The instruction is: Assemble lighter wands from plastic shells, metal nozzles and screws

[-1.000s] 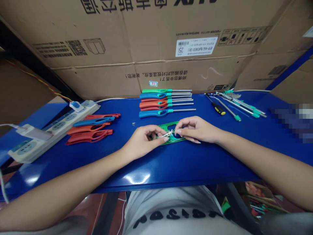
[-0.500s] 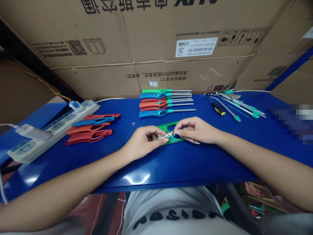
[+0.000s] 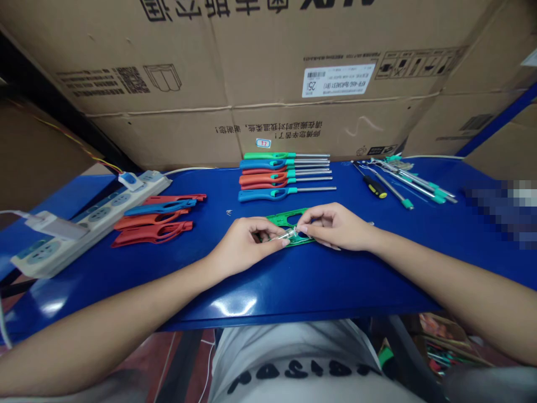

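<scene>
My left hand (image 3: 243, 242) is gripping a slim silvery cylinder (image 3: 287, 234), my right hand (image 3: 334, 226) pinching its end; slackening risks dropping it.

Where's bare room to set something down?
Bare: glossy blue tabletop between left forearm, right forearm and near edge; also between right forearm and teal-ended silver rods. Crowded: centre, left hand and right hand over the green plastic shell; back, metal-nosed coloured lighters; left, coloured plastic shells beside the white power strip.
</scene>
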{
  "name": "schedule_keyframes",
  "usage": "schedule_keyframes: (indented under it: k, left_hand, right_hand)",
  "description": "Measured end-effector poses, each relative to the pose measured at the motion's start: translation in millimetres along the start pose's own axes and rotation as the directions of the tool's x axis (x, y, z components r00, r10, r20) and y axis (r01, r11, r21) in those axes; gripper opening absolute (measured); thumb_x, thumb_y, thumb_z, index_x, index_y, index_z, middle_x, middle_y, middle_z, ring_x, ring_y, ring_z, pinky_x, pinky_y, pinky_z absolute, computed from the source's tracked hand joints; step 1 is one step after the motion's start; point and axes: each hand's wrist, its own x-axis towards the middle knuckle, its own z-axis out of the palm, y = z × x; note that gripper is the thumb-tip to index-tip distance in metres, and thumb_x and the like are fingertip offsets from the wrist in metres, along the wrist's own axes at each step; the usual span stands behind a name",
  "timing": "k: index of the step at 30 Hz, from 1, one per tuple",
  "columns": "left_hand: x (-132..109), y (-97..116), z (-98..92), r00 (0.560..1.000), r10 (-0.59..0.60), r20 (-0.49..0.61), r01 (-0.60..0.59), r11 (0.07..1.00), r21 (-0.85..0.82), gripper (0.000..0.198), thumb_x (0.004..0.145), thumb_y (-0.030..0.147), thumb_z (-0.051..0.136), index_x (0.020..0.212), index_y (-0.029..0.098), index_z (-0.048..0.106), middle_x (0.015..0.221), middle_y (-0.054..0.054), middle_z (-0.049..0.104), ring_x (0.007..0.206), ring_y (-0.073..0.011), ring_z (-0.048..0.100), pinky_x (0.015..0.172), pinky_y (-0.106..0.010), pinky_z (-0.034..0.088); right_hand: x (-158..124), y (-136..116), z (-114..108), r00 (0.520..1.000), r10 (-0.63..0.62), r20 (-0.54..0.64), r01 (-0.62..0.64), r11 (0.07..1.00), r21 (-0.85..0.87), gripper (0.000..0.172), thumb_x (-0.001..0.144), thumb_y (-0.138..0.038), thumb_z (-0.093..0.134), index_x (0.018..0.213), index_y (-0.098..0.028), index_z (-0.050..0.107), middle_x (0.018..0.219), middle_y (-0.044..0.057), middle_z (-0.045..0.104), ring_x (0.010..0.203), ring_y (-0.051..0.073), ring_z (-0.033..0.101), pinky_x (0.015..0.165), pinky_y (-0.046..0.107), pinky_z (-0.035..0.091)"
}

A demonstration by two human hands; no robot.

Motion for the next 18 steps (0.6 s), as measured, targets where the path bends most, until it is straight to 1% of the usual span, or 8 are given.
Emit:
schedule_keyframes:
  k: [6,13,18]
  left_hand:
    - [-0.5,1.5,0.8,1.0,-0.001,-0.011,0.001,1.0,0.005,0.024,0.076,0.032,0.078,0.091,0.013,0.079,0.073,-0.003,0.066,0.06,-0.0108,0.05,0.056,-0.023,0.038]
    - [-1.0,2.4,4.8,0.999,-0.014,-0.03,0.013,0.999,-0.031,0.025,0.077,0.034,0.078,0.089,0.012,0.079,0.072,-0.002,0.066,0.06,-0.0101,0.049,0.055,-0.023,0.037]
    - [-1.7,1.3,7.3,0.999,0.005,-0.05,-0.006,1.0,-0.008,0.023,0.077,0.033,0.079,0.089,0.013,0.08,0.071,-0.002,0.066,0.058,-0.0092,0.048,0.053,-0.022,0.036]
  right_hand:
    - [0.3,-0.5,1.7,1.0,0.008,-0.013,-0.008,1.0,0.002,0.036,0.082,-0.047,0.074,0.09,-0.013,0.066,0.043,-0.008,0.05,0.033,0.004,0.039,0.032,0.017,0.029]
    - [0.3,-0.5,5.3,0.997,0.0,-0.073,0.002,1.0,0.021,0.034,0.08,-0.045,0.076,0.085,-0.013,0.066,0.046,-0.007,0.051,0.035,0.004,0.04,0.033,0.018,0.027]
    - [0.9,-0.9,5.9,0.998,-0.002,-0.07,0.002,1.0,0.003,0.033,0.076,-0.043,0.079,0.083,-0.012,0.067,0.05,-0.006,0.054,0.035,0.004,0.042,0.033,0.018,0.029]
